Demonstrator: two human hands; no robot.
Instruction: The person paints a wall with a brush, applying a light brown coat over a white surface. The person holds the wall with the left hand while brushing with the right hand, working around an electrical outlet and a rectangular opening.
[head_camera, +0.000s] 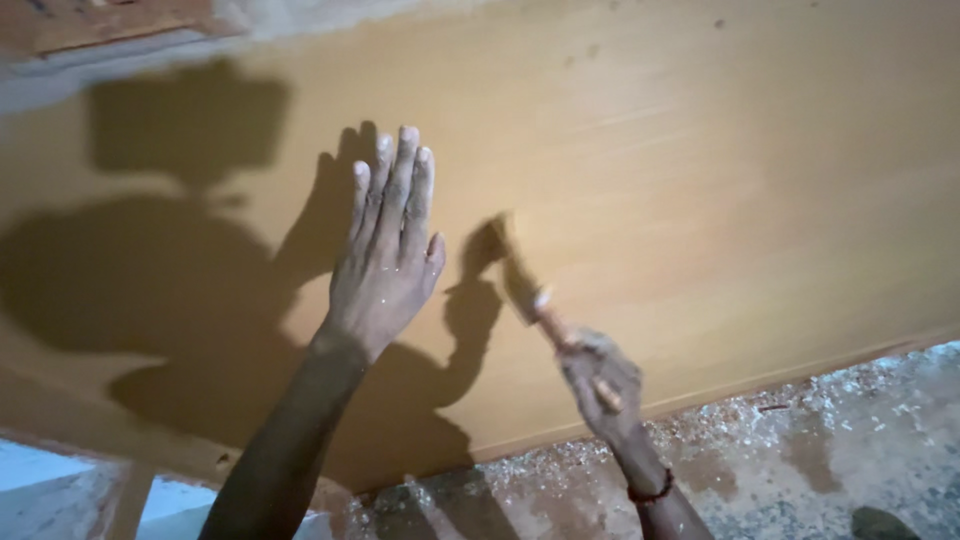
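A large tan wooden board (700, 180) is lying across the view, its long axis running from lower left to upper right. The left hand (385, 255) is being pressed flat on the board, fingers straight and held together, pointing up the frame. A small tool (535, 300), blurred, is being gripped in the right hand (603, 385), fingers curled shut around its handle; its tip is pointing up and left, touching the board. Sawdust (800, 400) is lying on the grey floor (860, 470) beside the board's lower edge.
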